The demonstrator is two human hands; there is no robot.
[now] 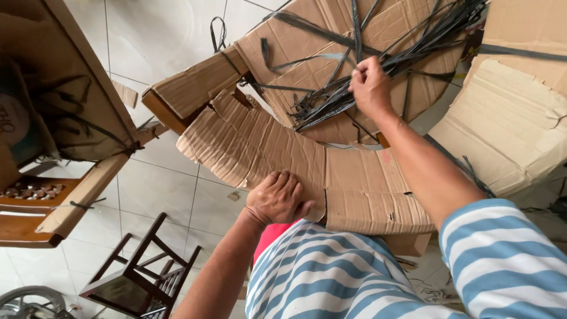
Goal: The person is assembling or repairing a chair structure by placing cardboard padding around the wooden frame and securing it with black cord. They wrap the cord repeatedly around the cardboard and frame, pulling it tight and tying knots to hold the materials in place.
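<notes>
Two hands were at work on one piece of furniture wrapped in cardboard. The right hand (370,87) was closed around a few strands of the black plastic straps (378,65), which lay in a loose bundle on the round cardboard sheet (307,47), above the curved cardboard wrap. The left hand (277,198) lay flat, with fingers together and holding nothing, pressed on the lower edge of the curved cardboard wrap (283,147). This wrap was bent around the wooden frame just in front of the person, and it looked torn and wrinkled at its left end. As far as I could judge, the work was about in the middle: the cardboard was already laid around the frame, but no strap crossed the curved wrap where the left hand pressed it, so the binding of that part seemed not yet done. Many straps were unused in the bundle. To the right of the curved wrap, another wrapped piece (508,118) stood. To its left, a wooden chair part (65,195) already carried cardboard with a strap tied around. Below and left of the wrap, a small dark stool (139,277) stood on the white tiled floor (165,189).
</notes>
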